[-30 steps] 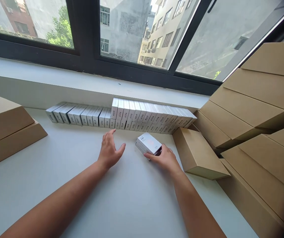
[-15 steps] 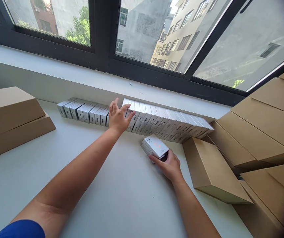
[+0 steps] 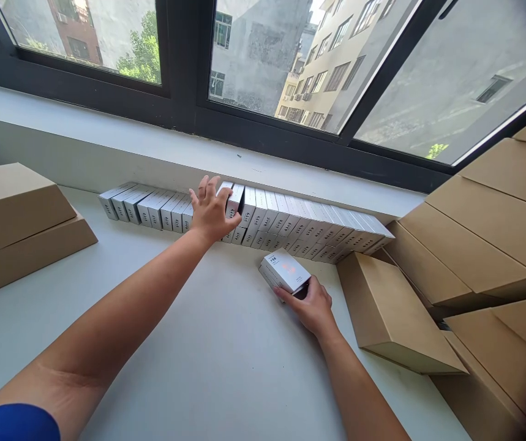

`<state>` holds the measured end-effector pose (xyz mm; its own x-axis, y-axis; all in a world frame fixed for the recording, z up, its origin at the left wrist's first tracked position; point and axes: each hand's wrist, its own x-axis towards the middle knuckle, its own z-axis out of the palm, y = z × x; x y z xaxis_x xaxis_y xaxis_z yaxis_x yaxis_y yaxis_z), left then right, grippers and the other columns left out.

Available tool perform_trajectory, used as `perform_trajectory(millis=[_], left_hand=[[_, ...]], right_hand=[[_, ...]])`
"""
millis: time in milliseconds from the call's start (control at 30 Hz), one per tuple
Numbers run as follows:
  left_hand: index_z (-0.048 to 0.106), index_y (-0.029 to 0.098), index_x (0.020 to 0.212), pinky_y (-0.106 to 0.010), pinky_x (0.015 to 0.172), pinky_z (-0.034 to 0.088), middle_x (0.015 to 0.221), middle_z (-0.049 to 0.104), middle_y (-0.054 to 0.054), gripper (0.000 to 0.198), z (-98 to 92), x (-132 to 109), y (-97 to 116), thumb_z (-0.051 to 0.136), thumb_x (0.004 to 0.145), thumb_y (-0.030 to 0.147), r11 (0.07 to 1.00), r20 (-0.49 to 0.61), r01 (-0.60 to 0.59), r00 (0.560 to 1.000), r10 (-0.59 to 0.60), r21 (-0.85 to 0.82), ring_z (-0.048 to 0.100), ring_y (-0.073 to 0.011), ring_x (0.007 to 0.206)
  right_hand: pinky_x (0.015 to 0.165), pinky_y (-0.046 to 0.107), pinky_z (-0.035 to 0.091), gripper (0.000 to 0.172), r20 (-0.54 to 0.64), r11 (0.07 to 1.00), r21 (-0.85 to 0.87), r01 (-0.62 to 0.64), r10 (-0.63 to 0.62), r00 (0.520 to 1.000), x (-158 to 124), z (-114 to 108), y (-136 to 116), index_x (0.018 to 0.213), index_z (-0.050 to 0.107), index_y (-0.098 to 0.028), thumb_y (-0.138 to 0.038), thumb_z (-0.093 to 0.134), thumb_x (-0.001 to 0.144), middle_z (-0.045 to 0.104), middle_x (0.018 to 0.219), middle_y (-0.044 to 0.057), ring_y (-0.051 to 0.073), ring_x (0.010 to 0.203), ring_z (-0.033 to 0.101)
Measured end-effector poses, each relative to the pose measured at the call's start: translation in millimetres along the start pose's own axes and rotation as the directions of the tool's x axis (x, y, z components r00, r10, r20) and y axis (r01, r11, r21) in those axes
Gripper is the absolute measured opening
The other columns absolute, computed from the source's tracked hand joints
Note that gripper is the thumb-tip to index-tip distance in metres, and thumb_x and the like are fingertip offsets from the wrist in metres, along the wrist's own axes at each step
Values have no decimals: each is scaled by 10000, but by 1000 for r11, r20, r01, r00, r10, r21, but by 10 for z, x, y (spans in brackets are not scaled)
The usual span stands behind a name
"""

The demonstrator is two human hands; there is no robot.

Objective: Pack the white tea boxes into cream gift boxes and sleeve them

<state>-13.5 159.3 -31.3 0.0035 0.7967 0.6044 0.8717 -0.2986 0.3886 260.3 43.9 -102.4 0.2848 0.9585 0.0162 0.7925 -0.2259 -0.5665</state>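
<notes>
Has L hand (image 3: pixel 210 214) touching end pair of white cartons (image 3: pixel 234 203), upper tier, along rear edge of desk (image 3: pixel 198 367); fingers spread, can't tell if gripping. Now shows fresh gap right of pair, prob. loosening it from row. Keeps R hand (image 3: pixel 312 305) clamped on loose white carton (image 3: pixel 286 269), nr kraft box (image 3: pixel 391 312), twd desk's right side.

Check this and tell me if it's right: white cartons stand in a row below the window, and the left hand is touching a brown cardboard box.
Wrong about the left hand: the head view shows it at the white cartons, well apart from any brown cardboard box. The row below the window is right.
</notes>
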Motion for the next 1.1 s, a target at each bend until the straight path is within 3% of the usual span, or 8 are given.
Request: perform_trajectory(millis=[200,333,433,600,800,900,1033,1100], left_hand=[[662,217,1050,-776,1152,-60,1511,465,-172,397,-170,307,105,633,790,516,975,127,109,983,-135,193,175,-466,1509],[687,172,955,-737,1062,324,1327,589,-221,381,-284,425,77,636,779,506,962,248,236,932,-264,136,457,-464,1303],[637,181,815,-538,867,516,1139,651,-197,310,-397,417,22,623,802,490,951,145,305,945,-294,-59,571,-382,1111],[566,202,857,-365,667,512,914,673,-90,350,-653,330,-130,622,860,547,851,-138,302,909,-392,-429,631,-222,823],[593,185,1024,-285,566,554,931,696,-52,570,-867,44,-125,723,761,674,592,-48,210,920,-389,-778,699,-198,803],[601,187,1032,-276,558,586,939,713,-68,526,-885,-169,53,767,757,604,371,163,306,915,-370,-877,711,-201,800],[626,181,1030,-247,553,587,856,702,-51,301,-773,-517,387,585,940,465,-110,674,680,667,-316,-725,664,-133,666],[628,194,1002,-217,503,539,770,665,-19,284,-659,-727,548,503,979,448,-196,794,776,547,-265,-600,599,-102,570]], right_hand=[[998,454,385,632,36,998,-14,64,-63,997,-13,20,16,946,464,-246,-727,680,597,602,1025,66,316,1111,523],[1029,462,361,624,39,997,-6,80,-79,996,-34,31,9,956,452,-246,-721,670,615,604,1053,70,321,1142,513],[1028,464,365,627,51,998,6,67,-67,996,-47,26,-5,969,457,-246,-720,670,619,602,1071,74,328,1159,505],[1010,460,389,652,43,998,5,62,-62,997,-60,10,-33,1016,481,-239,-725,671,625,599,1105,89,344,1198,497],[1061,478,353,677,64,997,19,74,-75,995,-26,58,12,1055,484,-235,-739,658,638,601,1156,100,340,1226,490],[1146,550,239,842,-4,995,15,96,-96,995,-31,102,16,1174,467,-220,-753,716,573,545,1317,150,381,1357,391],[1132,733,-37,1231,-234,961,-7,276,-270,934,-195,74,-91,1487,237,-202,-794,762,544,220,1607,232,479,1519,-15],[1112,765,-55,1256,-312,903,-19,429,-413,856,-336,27,-188,1538,155,-213,-798,745,596,151,1635,231,487,1522,-81]])
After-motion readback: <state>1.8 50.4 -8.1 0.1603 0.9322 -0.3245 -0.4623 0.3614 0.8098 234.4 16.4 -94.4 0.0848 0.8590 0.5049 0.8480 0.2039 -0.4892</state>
